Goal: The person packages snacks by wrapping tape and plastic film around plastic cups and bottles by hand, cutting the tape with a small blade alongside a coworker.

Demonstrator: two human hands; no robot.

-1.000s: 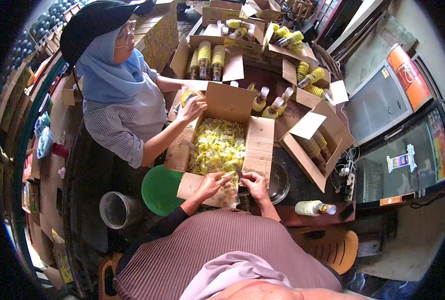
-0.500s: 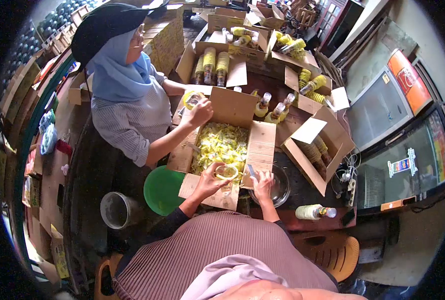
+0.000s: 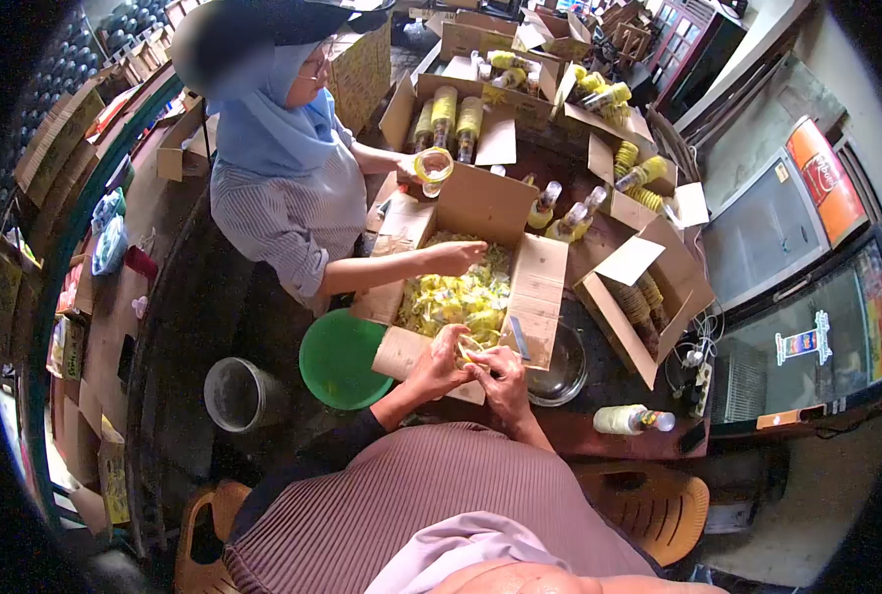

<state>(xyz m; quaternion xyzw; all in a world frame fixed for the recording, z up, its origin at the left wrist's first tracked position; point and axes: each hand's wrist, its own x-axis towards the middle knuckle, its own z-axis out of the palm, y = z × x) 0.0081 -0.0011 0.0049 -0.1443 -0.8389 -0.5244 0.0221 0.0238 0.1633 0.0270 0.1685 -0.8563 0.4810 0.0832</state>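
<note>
A pleated mauve-brown garment (image 3: 431, 485) fills six o'clock, pale lilac cloth (image 3: 466, 546) lying over it; a dark sleeve (image 3: 354, 434) shows at seven.

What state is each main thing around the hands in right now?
Left hand: closed on yellow piece
Right hand: closed on the same piece
Middle carton: open, partly filled with yellow scraps
Green basin: uncovered
Grey bucket: uncovered
Bottle: lying on its side

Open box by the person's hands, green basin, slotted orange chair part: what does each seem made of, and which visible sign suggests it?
Open box: matte brown cardboard, shown by its creased, folded-out flaps. Green basin: probably plastic, smooth and evenly coloured. Slotted orange chair part: likely moulded plastic, given its rounded edge and cut-through slots.
</note>
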